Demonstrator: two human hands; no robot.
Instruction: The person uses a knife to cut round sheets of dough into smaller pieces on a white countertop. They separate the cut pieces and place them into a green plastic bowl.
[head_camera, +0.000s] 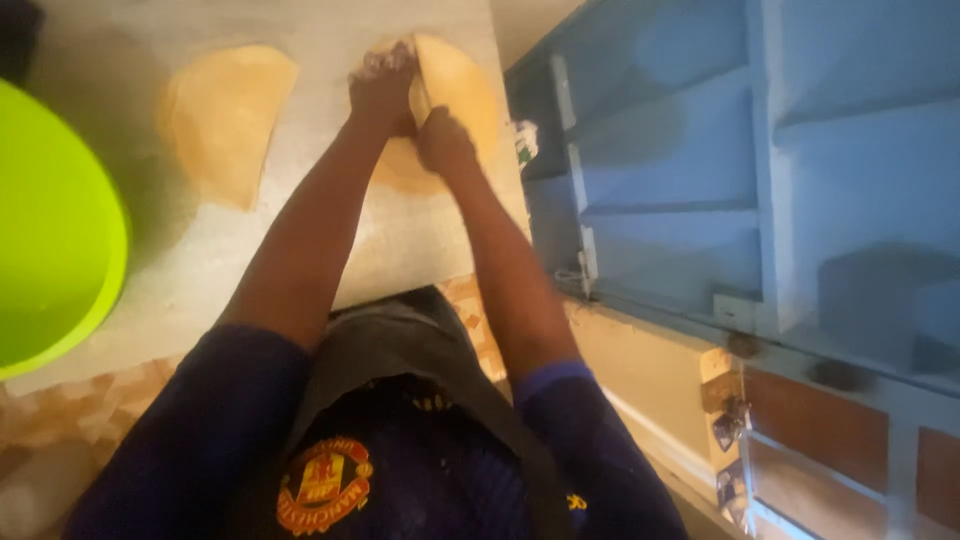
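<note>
A flat round sheet of pale yellow dough (462, 85) lies at the far right of the floured table (300, 230). My left hand (383, 85) presses on its left part, fingers dusted with flour. My right hand (443, 140) grips what looks like a thin blade or folded dough edge (419, 85) standing up across the sheet; I cannot tell which. A half-round piece of dough (228, 120) lies flat to the left, apart from both hands.
A bright green bowl (55, 230) sits at the table's left edge. A blue panelled door (720, 170) stands close on the right. Patterned tiles (80, 400) cover the floor below the table edge.
</note>
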